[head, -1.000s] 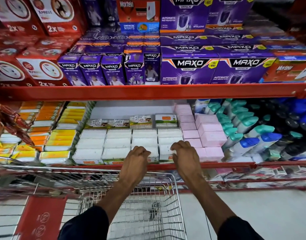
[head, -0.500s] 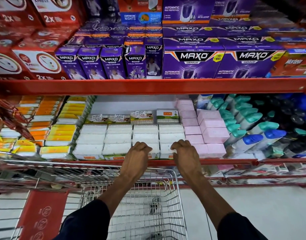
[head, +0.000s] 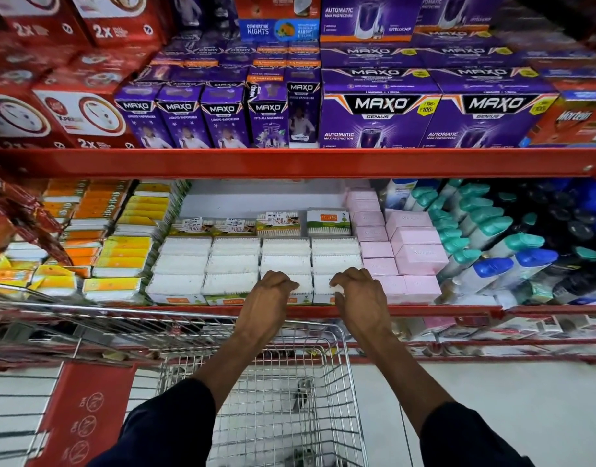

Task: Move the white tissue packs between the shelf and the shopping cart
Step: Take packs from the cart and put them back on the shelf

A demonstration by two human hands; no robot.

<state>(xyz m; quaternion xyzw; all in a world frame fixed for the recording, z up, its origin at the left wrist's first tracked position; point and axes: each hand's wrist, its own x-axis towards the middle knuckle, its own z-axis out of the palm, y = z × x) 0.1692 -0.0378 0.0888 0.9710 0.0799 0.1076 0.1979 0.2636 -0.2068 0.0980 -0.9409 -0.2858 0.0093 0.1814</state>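
White tissue packs [head: 232, 264] lie in several columns, three deep, on the lower red shelf [head: 188, 309]. My left hand [head: 269, 294] rests on the front pack of the third column, with its fingers curled over the top edge. Over the front pack of the fourth column, my right hand [head: 358, 293] has its fingers hooked down onto the pack. Both packs still sit in their rows. The wire shopping cart [head: 344, 358] stands directly below my forearms, its rim against the shelf front.
Pink boxes [head: 414, 251] flank the white packs on the right, with bottles [head: 491, 244] beyond. Yellow and orange packs [head: 121, 254] lie to the left. Cotton-bud boxes [head: 279, 224] stand behind. Purple Maxo boxes [head: 374, 112] fill the upper shelf. A red cart flap [head: 84, 412] is at lower left.
Both hands have pushed slightly further over the front white packs and their fingers have curled down onto them. The view has moved closer to the shelf.
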